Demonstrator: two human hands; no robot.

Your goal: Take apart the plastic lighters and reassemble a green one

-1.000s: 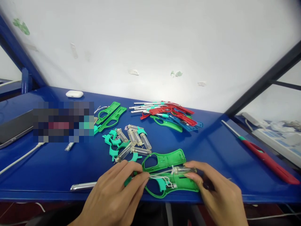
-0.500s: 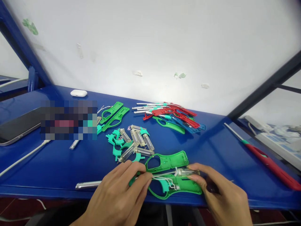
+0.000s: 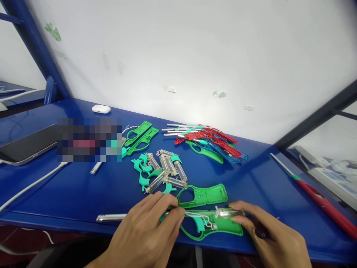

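Observation:
My right hand (image 3: 272,232) pinches a clear fuel tank (image 3: 227,212) between thumb and fingertips, just above a green lighter shell half (image 3: 223,226). A dark thing shows in its palm, too hidden to name. My left hand (image 3: 147,227) is closed at the front of the same shell half, fingertips pressed together by white wires (image 3: 199,215); what they grip is mostly hidden. A metal lighter tube (image 3: 111,217) sticks out to the left of that hand. Inside the shell half sits a teal trigger (image 3: 199,224). A second green shell half (image 3: 208,195) lies just behind.
Behind my hands is a pile of fuel tanks (image 3: 168,165) and teal triggers (image 3: 143,180). Red, blue and green lighter parts (image 3: 212,139) lie near the wall. A red lighter (image 3: 320,201) lies right; a phone (image 3: 30,143) and white earbud case (image 3: 101,109) left.
The view has shifted slightly. The fuel tank in my right hand has moved a little toward me and right over the shell half. My left hand stays at the shell's front.

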